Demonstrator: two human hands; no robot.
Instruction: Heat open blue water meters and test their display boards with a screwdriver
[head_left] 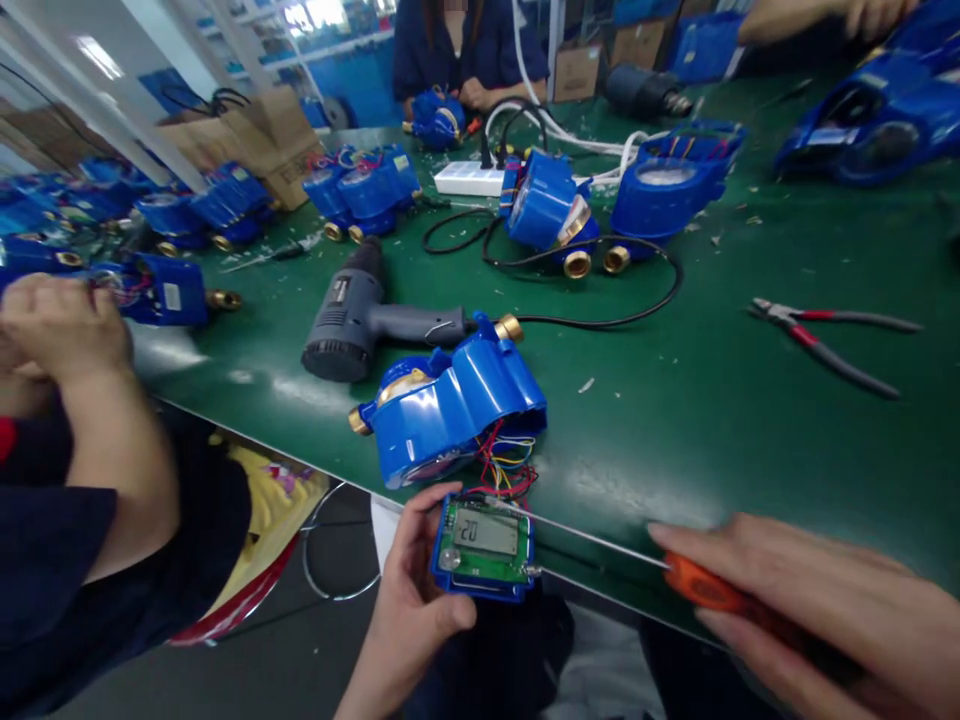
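My left hand [412, 590] grips a blue-framed circuit board module [487, 570] at the table's front edge. Its small display [485, 531] shows digits that look like "20". Red, yellow and blue wires [506, 465] run from the module into a blue water meter [457, 405] with brass ends, lying just beyond it. My right hand [810, 600] is closed around the orange handle of a screwdriver [705, 583]. The long thin shaft points left, and its tip is at the module's upper edge; whether it touches cannot be made out.
A grey heat gun [349, 320] lies behind the meter, and pliers [806, 325] lie at the right. More blue meters [544, 205], a power strip [469, 180] and a black cable [600, 323] are farther back. A co-worker's arm [112, 430] is at left; another person [469, 60] sits opposite.
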